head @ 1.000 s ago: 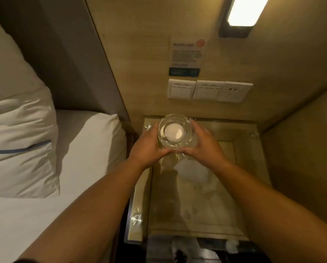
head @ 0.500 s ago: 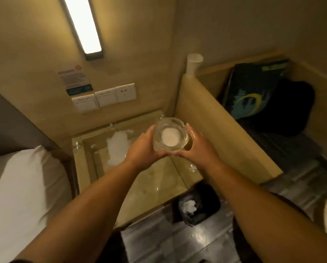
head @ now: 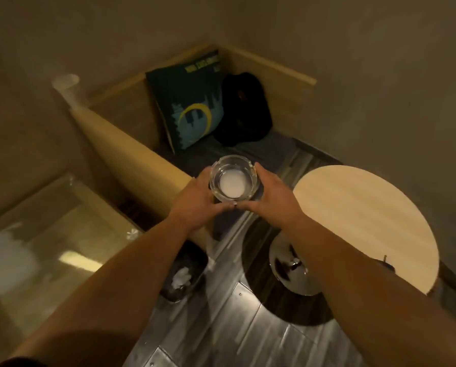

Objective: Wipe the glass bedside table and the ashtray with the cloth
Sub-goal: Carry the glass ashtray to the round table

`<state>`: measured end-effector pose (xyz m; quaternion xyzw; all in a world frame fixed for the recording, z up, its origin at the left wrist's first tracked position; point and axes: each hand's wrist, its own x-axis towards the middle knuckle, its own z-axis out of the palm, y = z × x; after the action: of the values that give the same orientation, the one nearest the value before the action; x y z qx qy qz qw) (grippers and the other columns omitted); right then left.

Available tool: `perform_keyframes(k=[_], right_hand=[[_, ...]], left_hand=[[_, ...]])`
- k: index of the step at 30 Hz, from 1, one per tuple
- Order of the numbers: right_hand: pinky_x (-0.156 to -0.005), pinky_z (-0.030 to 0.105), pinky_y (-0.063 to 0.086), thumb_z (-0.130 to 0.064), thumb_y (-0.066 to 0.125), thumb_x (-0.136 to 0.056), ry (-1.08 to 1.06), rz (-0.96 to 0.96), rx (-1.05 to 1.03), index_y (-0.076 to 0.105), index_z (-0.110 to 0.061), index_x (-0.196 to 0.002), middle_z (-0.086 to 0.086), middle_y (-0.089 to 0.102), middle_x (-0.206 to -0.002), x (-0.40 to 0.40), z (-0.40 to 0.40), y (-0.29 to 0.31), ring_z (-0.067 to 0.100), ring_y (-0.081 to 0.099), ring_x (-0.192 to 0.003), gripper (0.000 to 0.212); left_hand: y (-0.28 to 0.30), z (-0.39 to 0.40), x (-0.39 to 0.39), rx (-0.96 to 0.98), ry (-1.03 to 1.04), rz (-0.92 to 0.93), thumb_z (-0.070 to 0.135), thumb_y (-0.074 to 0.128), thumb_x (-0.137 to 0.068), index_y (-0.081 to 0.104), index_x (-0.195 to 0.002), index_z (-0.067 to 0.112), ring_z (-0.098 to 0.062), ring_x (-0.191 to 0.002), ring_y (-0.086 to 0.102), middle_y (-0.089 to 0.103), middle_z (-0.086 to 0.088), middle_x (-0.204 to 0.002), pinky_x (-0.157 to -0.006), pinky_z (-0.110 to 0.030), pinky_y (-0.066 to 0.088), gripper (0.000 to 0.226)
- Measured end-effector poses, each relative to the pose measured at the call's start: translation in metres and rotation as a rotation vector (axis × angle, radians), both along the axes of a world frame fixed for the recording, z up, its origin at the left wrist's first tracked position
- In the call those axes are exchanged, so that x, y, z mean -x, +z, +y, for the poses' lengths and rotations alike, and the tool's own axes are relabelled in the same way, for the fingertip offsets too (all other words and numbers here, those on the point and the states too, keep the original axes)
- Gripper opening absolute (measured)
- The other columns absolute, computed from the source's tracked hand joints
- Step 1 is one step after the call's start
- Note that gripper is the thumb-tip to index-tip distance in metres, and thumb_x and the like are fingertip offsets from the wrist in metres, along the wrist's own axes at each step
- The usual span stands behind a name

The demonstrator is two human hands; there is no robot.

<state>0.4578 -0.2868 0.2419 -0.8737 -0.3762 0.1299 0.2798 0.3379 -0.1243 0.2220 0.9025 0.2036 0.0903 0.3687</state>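
Observation:
A round clear glass ashtray (head: 233,181) with a white patch in its bowl is held up in the air between both hands. My left hand (head: 195,201) grips its left side and my right hand (head: 270,193) grips its right side. It hangs over the floor and the end of a wooden partition, away from the glass bedside table (head: 70,234), which lies at the lower left. A blurred white shape (head: 4,258), perhaps the cloth, lies on that glass top.
A round wooden table (head: 364,223) on a chrome foot stands at the right. A dark waste bin (head: 182,276) with white paper sits on the grey floor below my left arm. Behind the wooden partition (head: 131,160) are a printed cushion (head: 187,107) and a black bag (head: 244,109).
My view and both hands have swung right with the ashtray, from above the glass bedside table to over the floor beside the round wooden table. The bed and wall switches left the view.

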Motion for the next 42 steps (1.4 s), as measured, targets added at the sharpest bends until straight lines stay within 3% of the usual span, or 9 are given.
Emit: perform_keyframes(k=[4,10,15,20,27,31,37,39,42], right_hand=[[-0.108,0.032,0.031,-0.057,0.081,-0.064,-0.113,-0.004,-0.008,0.027,-0.021,-0.150,0.000,0.040,-0.150,-0.053,-0.079,-0.005,0.019,0.037,-0.136,0.108],[-0.096,0.025,0.035,-0.054,0.081,-0.066,-0.248,0.000,-0.019,0.032,-0.029,-0.144,-0.006,0.047,-0.144,-0.128,-0.185,-0.019,0.018,0.043,-0.129,0.096],[-0.106,0.032,0.032,-0.050,0.081,-0.069,-0.295,0.026,-0.004,0.023,-0.023,-0.150,-0.002,0.037,-0.152,-0.178,-0.251,-0.040,0.020,0.035,-0.137,0.103],[-0.106,0.028,0.028,-0.048,0.081,-0.069,-0.351,0.092,0.006,0.022,-0.020,-0.151,-0.001,0.033,-0.154,-0.202,-0.296,-0.085,0.019,0.030,-0.139,0.105],[-0.106,0.031,0.031,-0.050,0.081,-0.068,-0.458,0.158,0.025,0.024,-0.019,-0.150,0.000,0.036,-0.153,-0.212,-0.345,-0.156,0.020,0.034,-0.138,0.104],[-0.101,0.027,0.031,-0.050,0.081,-0.068,-0.478,0.147,0.033,0.026,-0.020,-0.149,0.000,0.041,-0.149,-0.217,-0.361,-0.185,0.020,0.036,-0.135,0.102],[-0.109,0.036,0.032,-0.060,0.077,-0.065,-0.503,0.180,0.063,0.023,-0.021,-0.151,0.000,0.038,-0.151,-0.222,-0.369,-0.211,0.020,0.034,-0.138,0.108],[-0.110,0.038,0.033,-0.064,0.076,-0.064,-0.501,0.172,0.069,0.024,-0.022,-0.150,-0.001,0.038,-0.151,-0.224,-0.370,-0.216,0.020,0.034,-0.138,0.109],[-0.113,0.035,0.025,-0.057,0.077,-0.067,-0.484,0.151,0.079,0.021,-0.017,-0.151,0.003,0.032,-0.155,-0.224,-0.372,-0.221,0.022,0.028,-0.142,0.108]], left_hand=[[-0.005,-0.066,-0.071,-0.018,-0.097,0.021,0.062,0.077,-0.063,0.029,-0.140,0.038,-0.018,-0.126,0.047,0.051,0.013,-0.135,-0.098,-0.045,0.046,0.094],[-0.013,-0.163,-0.168,-0.003,-0.215,0.045,0.058,0.078,-0.065,0.032,-0.139,0.039,-0.016,-0.126,0.046,0.052,0.015,-0.133,-0.100,-0.046,0.046,0.090],[-0.033,-0.220,-0.229,-0.004,-0.287,0.066,0.057,0.077,-0.065,0.030,-0.141,0.036,-0.017,-0.123,0.048,0.053,0.009,-0.133,-0.094,-0.043,0.048,0.092],[-0.079,-0.262,-0.263,-0.004,-0.334,0.145,0.068,0.070,-0.062,0.028,-0.141,0.036,-0.019,-0.120,0.051,0.052,0.005,-0.134,-0.093,-0.045,0.050,0.096],[-0.147,-0.309,-0.295,-0.009,-0.484,0.144,0.060,0.075,-0.069,0.030,-0.143,0.033,-0.019,-0.126,0.048,0.049,0.008,-0.140,-0.106,-0.046,0.040,0.091],[-0.184,-0.324,-0.304,0.002,-0.501,0.145,0.069,0.067,-0.064,0.033,-0.140,0.035,-0.016,-0.119,0.051,0.054,0.013,-0.132,-0.099,-0.043,0.045,0.089],[-0.205,-0.334,-0.311,-0.030,-0.505,0.112,0.065,0.071,-0.068,0.032,-0.142,0.033,-0.014,-0.123,0.046,0.051,0.014,-0.137,-0.111,-0.046,0.033,0.089],[-0.210,-0.334,-0.312,-0.053,-0.515,0.110,0.067,0.069,-0.069,0.031,-0.143,0.031,-0.015,-0.128,0.045,0.048,0.013,-0.140,-0.118,-0.041,0.022,0.091],[-0.217,-0.334,-0.313,-0.075,-0.528,0.098,0.067,0.068,-0.070,0.031,-0.143,0.028,-0.013,-0.127,0.046,0.048,0.014,-0.138,-0.118,-0.033,0.011,0.091]])
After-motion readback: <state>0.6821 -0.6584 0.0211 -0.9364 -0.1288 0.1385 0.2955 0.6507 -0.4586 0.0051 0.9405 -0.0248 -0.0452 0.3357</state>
